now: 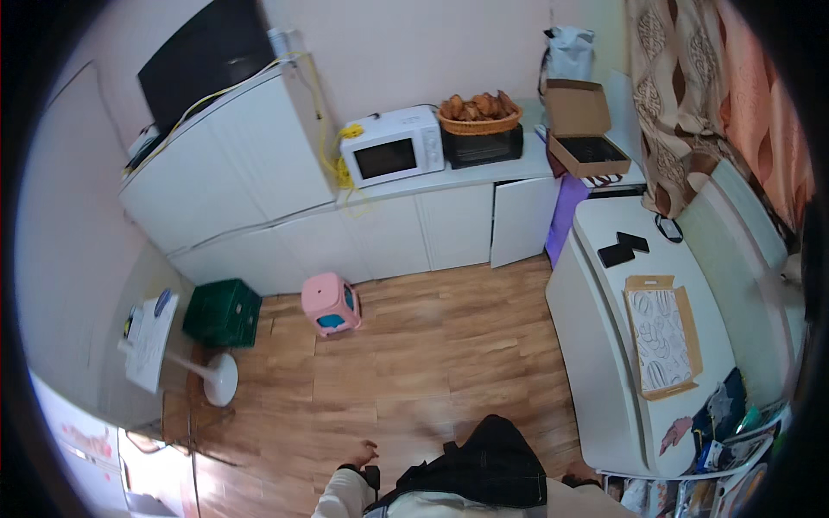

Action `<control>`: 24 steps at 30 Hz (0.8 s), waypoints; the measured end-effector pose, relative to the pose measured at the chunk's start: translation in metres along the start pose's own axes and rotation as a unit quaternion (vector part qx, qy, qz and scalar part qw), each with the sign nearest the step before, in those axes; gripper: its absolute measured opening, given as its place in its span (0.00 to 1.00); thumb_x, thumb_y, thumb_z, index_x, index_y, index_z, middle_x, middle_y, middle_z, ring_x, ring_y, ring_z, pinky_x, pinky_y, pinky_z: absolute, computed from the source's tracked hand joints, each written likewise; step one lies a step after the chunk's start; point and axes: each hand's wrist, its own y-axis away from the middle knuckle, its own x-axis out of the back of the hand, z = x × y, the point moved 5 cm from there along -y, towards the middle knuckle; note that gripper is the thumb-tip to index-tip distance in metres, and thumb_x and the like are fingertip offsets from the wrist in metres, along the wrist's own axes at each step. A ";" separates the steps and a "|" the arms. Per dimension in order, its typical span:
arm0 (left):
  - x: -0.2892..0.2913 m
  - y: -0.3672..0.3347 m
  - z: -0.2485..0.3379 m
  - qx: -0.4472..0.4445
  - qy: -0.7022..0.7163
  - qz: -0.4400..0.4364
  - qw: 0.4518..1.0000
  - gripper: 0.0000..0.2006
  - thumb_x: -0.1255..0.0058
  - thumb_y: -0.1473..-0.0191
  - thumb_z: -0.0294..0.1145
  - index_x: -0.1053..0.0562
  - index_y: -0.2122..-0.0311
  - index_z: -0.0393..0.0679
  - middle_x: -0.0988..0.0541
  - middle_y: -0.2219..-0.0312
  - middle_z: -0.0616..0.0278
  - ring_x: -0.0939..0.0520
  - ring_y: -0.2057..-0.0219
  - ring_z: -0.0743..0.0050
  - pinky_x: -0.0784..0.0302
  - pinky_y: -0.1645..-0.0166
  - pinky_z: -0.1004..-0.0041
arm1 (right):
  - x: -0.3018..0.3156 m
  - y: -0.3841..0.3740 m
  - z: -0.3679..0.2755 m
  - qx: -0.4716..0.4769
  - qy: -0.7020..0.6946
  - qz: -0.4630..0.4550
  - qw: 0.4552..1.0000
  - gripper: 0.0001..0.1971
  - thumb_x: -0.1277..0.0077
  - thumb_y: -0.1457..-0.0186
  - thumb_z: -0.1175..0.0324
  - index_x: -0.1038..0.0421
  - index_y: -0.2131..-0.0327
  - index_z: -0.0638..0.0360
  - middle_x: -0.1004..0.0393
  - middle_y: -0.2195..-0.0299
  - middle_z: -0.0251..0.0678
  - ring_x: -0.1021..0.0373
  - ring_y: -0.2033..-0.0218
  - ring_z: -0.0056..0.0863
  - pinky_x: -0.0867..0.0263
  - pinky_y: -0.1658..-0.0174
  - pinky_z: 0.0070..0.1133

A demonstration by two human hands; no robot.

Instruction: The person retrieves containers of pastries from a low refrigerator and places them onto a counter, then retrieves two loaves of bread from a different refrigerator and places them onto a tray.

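Note:
My left hand [360, 453] hangs low over the wooden floor, just left of my dark apron [484, 470]. Its fingers are loosely apart and nothing shows in them; a dark band circles the wrist. On the other side of the apron, my right hand [580, 472] is small and dim near the lower front corner of the white counter [596, 345]. Its fingers are too dark to make out. Neither hand visibly touches any object.
On the right counter lie an open cardboard box with patterned lining [661, 337] and two black phones [617, 255]. A pink stool [328, 302] and a green crate [223, 312] stand on the floor. A microwave [393, 147] and a basket [479, 126] sit along the back.

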 end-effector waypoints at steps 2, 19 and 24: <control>0.029 -0.039 0.064 -0.003 -0.035 0.003 0.999 0.15 0.57 0.59 0.22 0.31 0.61 0.36 0.24 0.72 0.50 0.23 0.72 0.66 0.28 0.66 0.71 | -0.004 -0.008 -0.002 -0.014 -0.095 -0.013 0.995 0.11 0.62 0.51 0.68 0.28 0.72 0.58 0.30 0.75 0.43 0.33 0.72 0.37 0.37 0.67 0.32; 0.088 -0.281 0.280 0.079 0.270 -0.061 0.958 0.18 0.64 0.48 0.31 0.40 0.52 0.38 0.29 0.60 0.50 0.26 0.59 0.59 0.29 0.61 0.67 | 0.641 -0.105 -0.183 0.093 -0.280 0.446 0.845 0.16 0.59 0.52 0.65 0.35 0.59 0.60 0.31 0.66 0.52 0.35 0.63 0.47 0.38 0.61 0.33; 0.122 -0.410 0.349 0.189 0.335 -0.126 0.915 0.18 0.63 0.49 0.31 0.39 0.53 0.36 0.28 0.62 0.51 0.24 0.65 0.60 0.30 0.66 0.67 | 0.792 -0.113 -0.227 0.172 -0.308 0.543 0.762 0.14 0.59 0.51 0.64 0.36 0.61 0.61 0.30 0.73 0.51 0.33 0.69 0.49 0.36 0.67 0.33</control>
